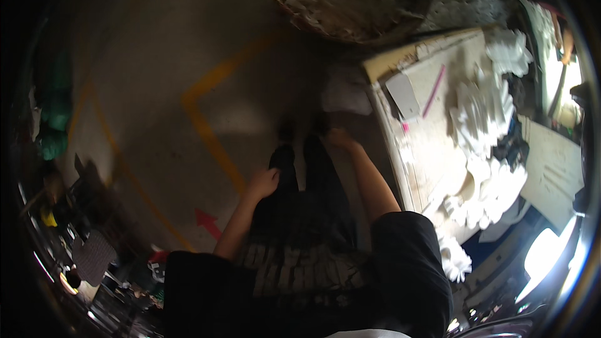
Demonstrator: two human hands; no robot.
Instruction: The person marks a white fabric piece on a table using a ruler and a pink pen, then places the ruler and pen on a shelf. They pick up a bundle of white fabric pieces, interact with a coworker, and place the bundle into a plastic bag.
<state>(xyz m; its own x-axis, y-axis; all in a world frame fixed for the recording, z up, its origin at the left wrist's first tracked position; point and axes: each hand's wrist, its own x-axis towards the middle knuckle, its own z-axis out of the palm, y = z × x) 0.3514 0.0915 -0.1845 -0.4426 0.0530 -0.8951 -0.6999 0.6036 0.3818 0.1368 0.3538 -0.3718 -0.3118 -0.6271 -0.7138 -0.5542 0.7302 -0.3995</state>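
My left hand [265,183] hangs in front of my dark trousers, its fingers curled in, with nothing visible in it. Farther forward, my right hand [340,139] hangs beside my right leg, to the left of the worktable [432,138]; its fingers look curled too, and no object shows in them. On that table lie a pale grey card [402,96], a thin purple strip [434,91] and heaped bundles of soft white pieces [481,116], whose kind I cannot make out. Neither hand touches the table.
A large round basket [350,15] of pale and green scraps stands ahead. A whitish bag [346,95] lies by the table's left side. Yellow lines [206,128] and a red arrow [206,220] mark the floor. A bright lamp [542,253] glares at right; cluttered gear fills the lower left.
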